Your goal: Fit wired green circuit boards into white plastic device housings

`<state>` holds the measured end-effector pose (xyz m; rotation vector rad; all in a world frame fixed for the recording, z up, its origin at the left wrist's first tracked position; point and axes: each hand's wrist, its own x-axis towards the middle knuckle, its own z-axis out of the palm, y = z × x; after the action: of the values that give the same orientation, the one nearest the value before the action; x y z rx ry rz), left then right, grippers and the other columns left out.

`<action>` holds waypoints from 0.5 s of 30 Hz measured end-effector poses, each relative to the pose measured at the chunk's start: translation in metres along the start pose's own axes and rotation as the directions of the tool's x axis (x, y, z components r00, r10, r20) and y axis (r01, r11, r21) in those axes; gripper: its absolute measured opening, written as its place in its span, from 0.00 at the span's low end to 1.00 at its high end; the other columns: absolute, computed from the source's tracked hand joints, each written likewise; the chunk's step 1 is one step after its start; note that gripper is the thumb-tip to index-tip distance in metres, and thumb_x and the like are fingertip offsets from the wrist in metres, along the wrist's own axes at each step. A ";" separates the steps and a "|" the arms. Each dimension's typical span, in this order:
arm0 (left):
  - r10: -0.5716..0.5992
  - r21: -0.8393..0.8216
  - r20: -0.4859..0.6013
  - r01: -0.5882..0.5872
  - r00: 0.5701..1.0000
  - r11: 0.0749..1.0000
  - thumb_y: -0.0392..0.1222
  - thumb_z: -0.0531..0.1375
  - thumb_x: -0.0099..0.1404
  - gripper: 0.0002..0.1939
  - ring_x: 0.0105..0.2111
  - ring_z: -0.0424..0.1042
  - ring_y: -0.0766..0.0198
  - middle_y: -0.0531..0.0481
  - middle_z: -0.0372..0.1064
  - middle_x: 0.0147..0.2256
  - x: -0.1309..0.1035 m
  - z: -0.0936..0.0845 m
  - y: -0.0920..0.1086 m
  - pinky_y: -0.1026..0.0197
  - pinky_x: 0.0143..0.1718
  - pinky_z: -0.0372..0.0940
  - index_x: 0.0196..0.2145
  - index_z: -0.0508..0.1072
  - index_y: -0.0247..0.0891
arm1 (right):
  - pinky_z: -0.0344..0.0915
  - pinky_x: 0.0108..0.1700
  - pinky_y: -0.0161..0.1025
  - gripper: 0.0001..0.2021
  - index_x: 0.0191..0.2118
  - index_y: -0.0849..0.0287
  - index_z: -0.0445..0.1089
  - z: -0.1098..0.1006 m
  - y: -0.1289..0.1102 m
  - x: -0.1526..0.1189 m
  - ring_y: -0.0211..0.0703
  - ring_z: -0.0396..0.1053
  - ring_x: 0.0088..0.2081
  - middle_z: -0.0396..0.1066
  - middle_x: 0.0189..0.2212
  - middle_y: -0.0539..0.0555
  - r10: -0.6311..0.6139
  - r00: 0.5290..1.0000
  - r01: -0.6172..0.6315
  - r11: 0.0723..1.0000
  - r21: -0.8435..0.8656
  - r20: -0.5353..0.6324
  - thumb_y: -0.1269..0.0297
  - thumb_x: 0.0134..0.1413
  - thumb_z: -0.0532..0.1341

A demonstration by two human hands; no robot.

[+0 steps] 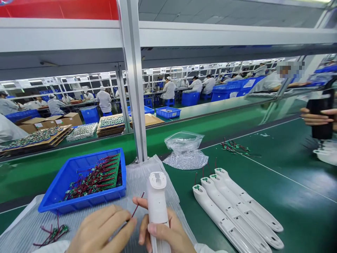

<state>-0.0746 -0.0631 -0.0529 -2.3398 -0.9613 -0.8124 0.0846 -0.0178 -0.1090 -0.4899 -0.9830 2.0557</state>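
Note:
A white plastic housing [158,203] stands tilted in front of me, its rounded end upward. My right hand [173,233] is closed around its lower part, thumb across the front. Beside it, my left hand [104,228] pinches a thin dark red wire [138,203] that points up toward the housing. Whatever hangs from the wire's lower end is hidden by the fingers. To the left lies a small pile of green circuit boards with red wires [54,233]. Several similar white housings [234,218] lie side by side at the right, with green boards at their upper ends.
A blue bin [81,160] of wired green boards sits on a plastic sheet [134,182]. Past it are a metal post [134,84], clear plastic bags [185,154] and loose wired boards [235,147]. At far right a co-worker's hand [318,117] holds a black tool.

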 end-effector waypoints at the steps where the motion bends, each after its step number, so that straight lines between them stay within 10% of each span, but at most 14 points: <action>1: -0.001 0.041 -0.020 0.002 1.000 0.999 0.33 0.46 0.64 0.14 0.25 0.71 0.67 0.50 0.72 0.25 0.000 -0.004 -0.001 0.69 0.27 0.66 0.31 0.71 0.35 | 0.53 0.22 0.29 0.26 0.46 0.68 0.64 0.000 0.000 0.000 0.31 0.60 0.17 0.69 0.18 0.52 0.012 1.000 -0.012 1.000 -0.020 -0.005 0.64 0.35 0.63; 10: -0.080 0.100 -0.042 0.084 0.996 0.991 0.35 0.56 0.57 0.06 0.28 0.71 0.69 0.51 0.71 0.28 -0.018 -0.029 -0.021 0.73 0.31 0.67 0.34 0.69 0.36 | 0.59 0.26 0.33 0.19 0.41 0.61 0.65 -0.004 0.014 0.000 0.32 0.64 0.22 0.65 0.39 0.56 0.099 0.989 -0.133 0.929 -0.344 -0.113 0.68 0.36 0.58; 15: -0.168 0.051 -0.074 0.172 0.983 0.984 0.33 0.53 0.59 0.05 0.27 0.70 0.70 0.51 0.70 0.27 -0.004 -0.019 -0.008 0.72 0.29 0.67 0.33 0.67 0.36 | 0.54 0.27 0.31 0.12 0.32 0.63 0.70 -0.004 0.021 -0.003 0.31 0.57 0.22 0.62 0.21 0.49 0.079 0.997 -0.058 0.841 -0.538 0.016 0.67 0.36 0.60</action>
<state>-0.0889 -0.0718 -0.0400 -2.1878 -1.1508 -0.9134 0.0788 -0.0269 -0.1277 -0.7855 -1.5992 1.8343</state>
